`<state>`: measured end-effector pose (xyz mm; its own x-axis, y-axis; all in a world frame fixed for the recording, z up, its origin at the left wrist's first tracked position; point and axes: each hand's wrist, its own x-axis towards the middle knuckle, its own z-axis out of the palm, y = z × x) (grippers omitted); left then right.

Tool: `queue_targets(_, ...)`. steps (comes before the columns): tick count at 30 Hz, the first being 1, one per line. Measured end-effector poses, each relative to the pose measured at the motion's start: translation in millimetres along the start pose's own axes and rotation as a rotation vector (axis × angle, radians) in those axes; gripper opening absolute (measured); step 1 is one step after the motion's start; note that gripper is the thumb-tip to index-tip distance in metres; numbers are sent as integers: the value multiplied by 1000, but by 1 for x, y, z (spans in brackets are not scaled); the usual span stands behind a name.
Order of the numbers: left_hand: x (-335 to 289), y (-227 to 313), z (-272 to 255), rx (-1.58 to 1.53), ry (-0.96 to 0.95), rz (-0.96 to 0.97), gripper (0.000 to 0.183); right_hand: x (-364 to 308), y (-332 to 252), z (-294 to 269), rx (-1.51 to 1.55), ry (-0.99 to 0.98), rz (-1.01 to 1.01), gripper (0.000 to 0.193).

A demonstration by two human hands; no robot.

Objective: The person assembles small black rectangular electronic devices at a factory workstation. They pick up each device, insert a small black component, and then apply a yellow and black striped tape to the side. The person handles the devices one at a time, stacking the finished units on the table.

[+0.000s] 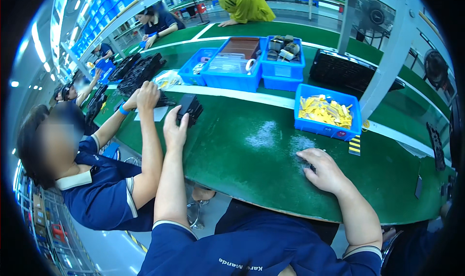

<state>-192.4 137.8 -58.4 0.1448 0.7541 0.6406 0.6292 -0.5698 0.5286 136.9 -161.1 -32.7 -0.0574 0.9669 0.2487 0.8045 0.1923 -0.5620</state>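
While the person's left hand [174,126] reaches out across the green bench top [242,164], its fingers are curled round the near end of a small black boxy device [189,109], which sits on the bench just beside a co-worker's raised hand [147,94]. Well apart from it, the right hand [323,169] lies palm down on the bench, fingers loosely spread, holding nothing, near a blue plastic bin of yellow parts [327,112].

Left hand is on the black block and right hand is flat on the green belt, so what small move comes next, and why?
Probably draw the black block nearer with the left hand: it sits far out at arm's length, while the right hand rests flat on the green belt, holding nothing.
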Motion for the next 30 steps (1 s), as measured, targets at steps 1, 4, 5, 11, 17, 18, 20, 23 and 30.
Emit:
queue_targets(1,0,-1,3,-7,-12,-15,35,-2,3,0,1,2,0,42)
queue_targets(4,0,-6,4,-19,-34,-44,35,-5,11,2,-20,4,-8,43)
queue_targets(5,0,-4,6,39,-52,-52,35,-7,15,4,-10,24,-13,43)
queue_targets(11,-4,-41,-13,24,-9,79,40,0,19,14,60,-2,-10,45)
queue_targets(17,-12,8,-3,88,208,247,40,-33,0,-38,32,218,-93,34)
queue_targets(18,-14,22,-4,99,204,263,38,-42,0,-50,31,249,-90,32)
queue_targets(20,-16,56,-15,106,166,330,35,-60,12,-74,29,420,-68,26)
queue_targets(23,-21,104,1,-165,5,327,32,-104,43,-112,-117,604,154,23)
queue_targets(30,-45,265,35,-646,-604,638,17,-260,142,-182,-516,1008,819,23)
